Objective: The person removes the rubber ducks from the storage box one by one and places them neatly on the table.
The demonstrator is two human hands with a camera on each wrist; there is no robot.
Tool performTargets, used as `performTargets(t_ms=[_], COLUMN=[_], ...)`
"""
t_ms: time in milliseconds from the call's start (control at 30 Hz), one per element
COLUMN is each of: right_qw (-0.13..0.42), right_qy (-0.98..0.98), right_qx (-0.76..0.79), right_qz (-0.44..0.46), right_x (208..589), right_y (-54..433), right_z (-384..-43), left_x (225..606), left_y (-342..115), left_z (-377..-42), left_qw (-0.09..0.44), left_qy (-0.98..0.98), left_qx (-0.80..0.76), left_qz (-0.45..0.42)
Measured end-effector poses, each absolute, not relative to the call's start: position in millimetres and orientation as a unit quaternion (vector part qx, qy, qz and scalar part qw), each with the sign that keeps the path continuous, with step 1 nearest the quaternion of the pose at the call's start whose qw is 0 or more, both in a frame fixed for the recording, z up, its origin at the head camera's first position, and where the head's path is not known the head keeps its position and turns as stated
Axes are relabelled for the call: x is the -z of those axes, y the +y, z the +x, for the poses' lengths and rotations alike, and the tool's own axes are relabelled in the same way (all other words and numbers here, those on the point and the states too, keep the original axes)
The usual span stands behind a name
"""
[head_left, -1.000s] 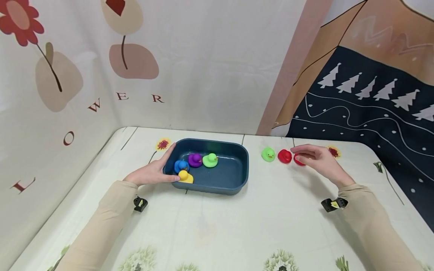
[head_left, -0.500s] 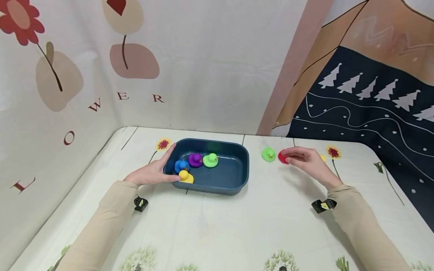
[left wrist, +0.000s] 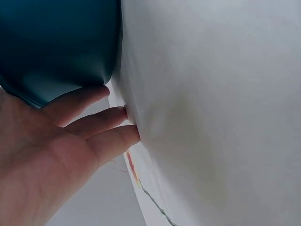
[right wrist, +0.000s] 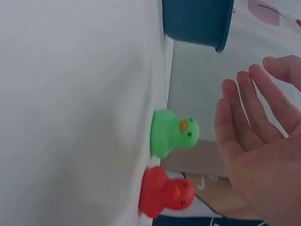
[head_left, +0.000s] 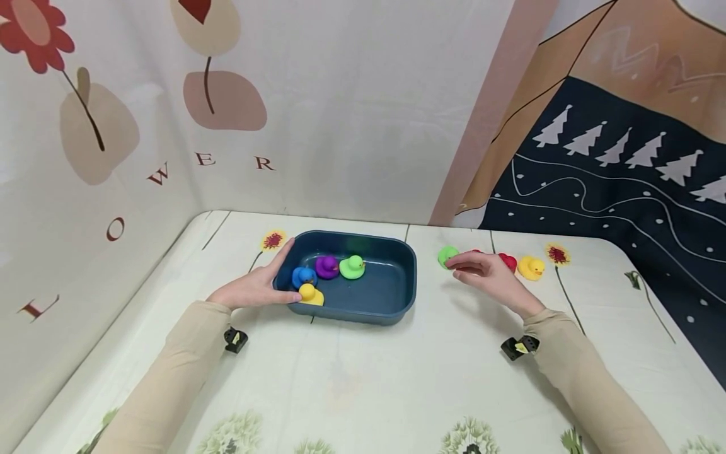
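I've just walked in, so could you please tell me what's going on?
A person's left hand holds one end of a dark blue tray containing four toy ducks. Their right hand, empty, hovers near a green duck on the table. Two red ducks and a yellow duck sit farther right.

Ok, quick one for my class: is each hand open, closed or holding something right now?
Left hand: holding the blue tub by its end.
Right hand: open and empty, near the green duck outside the tub.
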State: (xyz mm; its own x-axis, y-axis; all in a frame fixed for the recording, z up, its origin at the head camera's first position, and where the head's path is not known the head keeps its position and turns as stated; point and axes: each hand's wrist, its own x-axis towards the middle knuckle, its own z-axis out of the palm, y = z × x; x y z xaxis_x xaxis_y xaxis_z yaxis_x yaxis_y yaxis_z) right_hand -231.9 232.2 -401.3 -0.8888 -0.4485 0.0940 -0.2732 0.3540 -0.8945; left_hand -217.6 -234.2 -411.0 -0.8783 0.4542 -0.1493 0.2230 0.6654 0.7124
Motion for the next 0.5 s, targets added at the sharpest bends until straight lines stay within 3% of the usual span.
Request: performTargets(t_ms=[500], right_qw=[0.073], right_qy=[0.799], right_qx=[0.53], right_qz=[-0.276], right_x=[399], right_y=[199], right_z=[-232], left_x=[410], left_y=[-235], left_z=[-218], left_qw=[0.159], left_qy=[0.9], left_qx=[-0.359], left_qz=[0.19])
